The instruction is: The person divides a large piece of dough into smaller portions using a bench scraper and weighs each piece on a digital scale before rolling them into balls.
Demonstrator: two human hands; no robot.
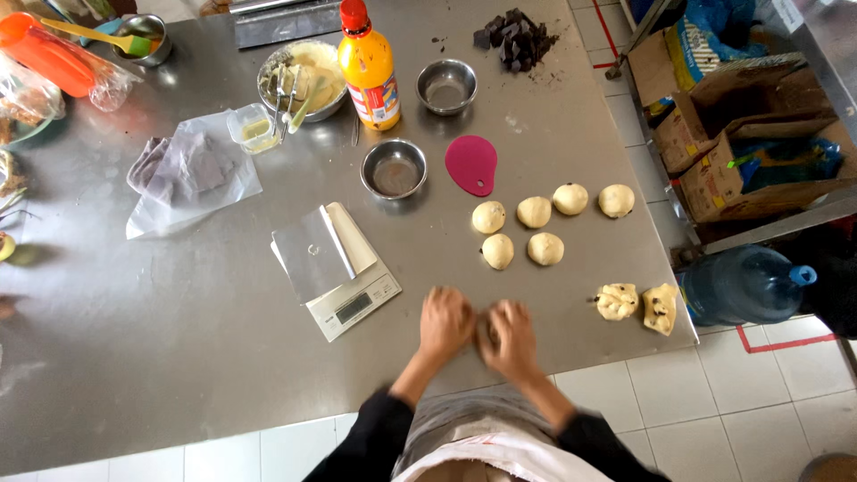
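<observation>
My left hand (445, 323) and my right hand (511, 339) are cupped together near the front edge of the steel table (178, 339). A dark-flecked piece of dough (486, 334) shows between them, mostly hidden. Beyond my hands lie several rounded dough balls (534, 211) in two rows. Two rough dough pieces with dark chips (618, 302) rest to the right, near the table's corner. A kitchen scale (353, 303) with a metal scraper on it stands just left of my hands.
Two small steel bowls (394, 169), a pink plastic scraper (471, 164), an orange bottle (369, 67), a mixing bowl with utensils (303, 78) and chopped chocolate (513, 37) sit farther back. Cardboard boxes (741, 134) and a blue water jug (745, 284) stand right of the table.
</observation>
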